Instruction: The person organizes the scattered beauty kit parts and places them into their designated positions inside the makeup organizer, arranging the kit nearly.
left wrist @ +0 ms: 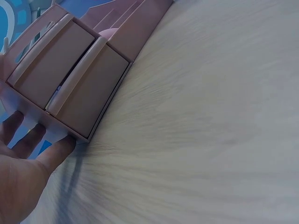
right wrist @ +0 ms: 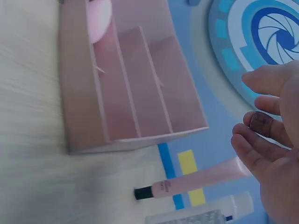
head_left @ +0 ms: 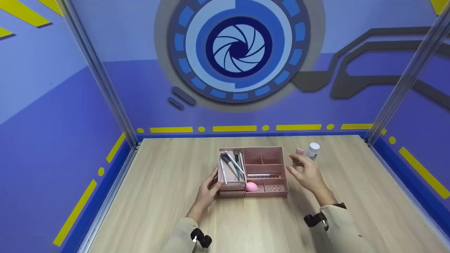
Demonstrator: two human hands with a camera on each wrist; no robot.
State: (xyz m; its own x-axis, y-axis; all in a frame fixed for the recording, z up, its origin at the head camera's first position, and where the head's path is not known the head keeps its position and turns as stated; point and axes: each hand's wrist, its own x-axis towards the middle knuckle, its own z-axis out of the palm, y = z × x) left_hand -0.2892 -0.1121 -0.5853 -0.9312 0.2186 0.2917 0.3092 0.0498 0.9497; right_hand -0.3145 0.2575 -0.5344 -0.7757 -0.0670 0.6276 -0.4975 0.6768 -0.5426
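Observation:
A pink desktop organizer [head_left: 232, 193] stands on the table. Makeup brushes [head_left: 230, 165] lie in its upper left tray, and slim pens or brushes [head_left: 262, 175] lie in a middle slot. A pink ball-shaped sponge [head_left: 251, 187] sits in a front compartment. Against the organizer's left side rests my left hand [head_left: 206, 192], its fingertips touching the wall in the left wrist view. To the right of the organizer, my right hand [head_left: 310, 175] hovers with loosely bent fingers and holds nothing. Beside it are a pink tube with a dark cap [right wrist: 201, 179] and a white-capped bottle [head_left: 313, 151].
The wood-grain table [head_left: 168, 158] ends at a blue patterned back wall [head_left: 133, 88]. Metal posts [head_left: 102, 77] rise at both rear corners. Two closed-looking drawers [left wrist: 91, 88] face the front of the organizer's left side.

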